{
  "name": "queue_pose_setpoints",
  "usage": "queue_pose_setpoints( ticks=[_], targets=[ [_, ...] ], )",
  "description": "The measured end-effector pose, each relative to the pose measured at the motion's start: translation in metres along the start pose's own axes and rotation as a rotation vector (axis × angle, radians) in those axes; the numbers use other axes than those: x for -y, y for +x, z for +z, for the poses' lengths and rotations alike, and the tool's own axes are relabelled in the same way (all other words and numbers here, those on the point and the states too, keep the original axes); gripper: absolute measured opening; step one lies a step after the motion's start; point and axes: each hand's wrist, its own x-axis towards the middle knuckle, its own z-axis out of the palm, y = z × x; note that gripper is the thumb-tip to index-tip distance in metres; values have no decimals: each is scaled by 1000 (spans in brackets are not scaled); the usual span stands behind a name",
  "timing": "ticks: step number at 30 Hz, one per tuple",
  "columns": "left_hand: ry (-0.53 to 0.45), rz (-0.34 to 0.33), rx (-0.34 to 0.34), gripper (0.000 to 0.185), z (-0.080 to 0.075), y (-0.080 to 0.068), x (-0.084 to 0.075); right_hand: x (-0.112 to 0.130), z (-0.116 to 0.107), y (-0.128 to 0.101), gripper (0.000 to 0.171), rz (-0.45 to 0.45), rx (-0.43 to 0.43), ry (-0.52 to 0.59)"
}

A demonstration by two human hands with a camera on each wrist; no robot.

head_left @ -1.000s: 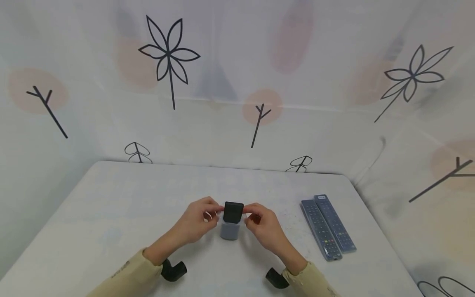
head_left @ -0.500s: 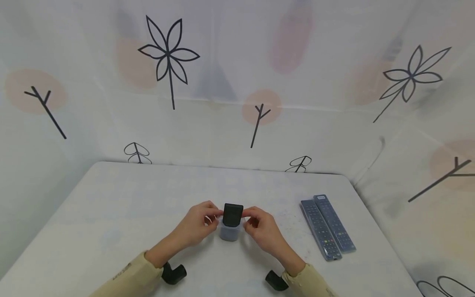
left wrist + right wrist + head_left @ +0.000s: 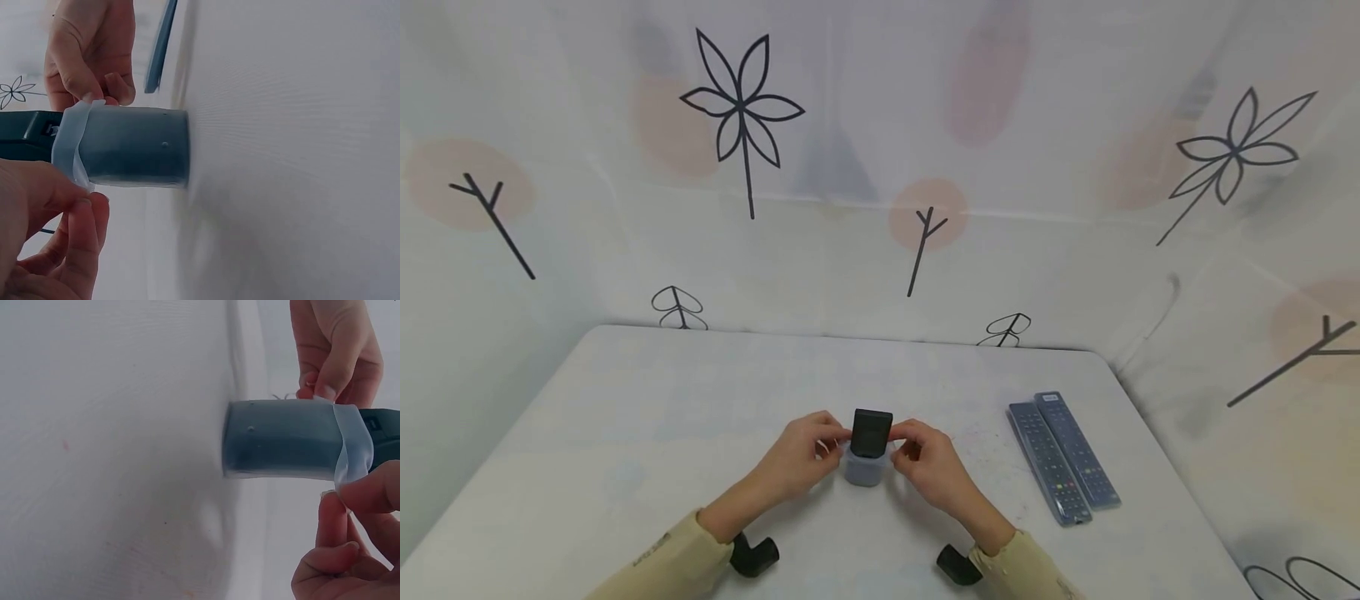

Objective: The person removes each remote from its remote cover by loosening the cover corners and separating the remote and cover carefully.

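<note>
A black, slab-shaped device (image 3: 872,433), shaped like a remote control, stands upright mid-table inside a translucent silicone sleeve (image 3: 863,470). Its bare upper end sticks out of the sleeve. My left hand (image 3: 801,452) pinches the sleeve's rim on the left side. On the opposite side, the rim is pinched between the thumb and fingers of my right hand (image 3: 931,462). Both wrist views show the sleeve's rim (image 3: 70,147) bunched into a band around the device, while the sleeve's body (image 3: 284,439) lies smooth below with its lower end at the table.
Two remote controls in clear covers, one nearer (image 3: 1049,462) and one farther (image 3: 1077,450), lie side by side on the table (image 3: 700,400) to the right. Black wrist-worn pieces show at the left sleeve (image 3: 755,557) and right sleeve (image 3: 958,567). A patterned cloth (image 3: 827,275) hangs behind.
Both hands have moved slightly down in the head view, still pinching the sleeve's rim. Less of the sleeve shows below the black device now than a second ago.
</note>
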Motion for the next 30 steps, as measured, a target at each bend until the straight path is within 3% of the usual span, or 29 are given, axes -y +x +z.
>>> queue_pose_setpoints(
  ticks=[11,21,30],
  targets=[
    [-25,13,-16,29,8,-3,5,-12,2,1,31,13,40,-7],
    [12,4,-34,28,13,-4,9,-18,5,4,30,5,93,-6],
    [0,-3,0,29,17,-6,14,-24,10,4,26,58,162,-4]
  ],
)
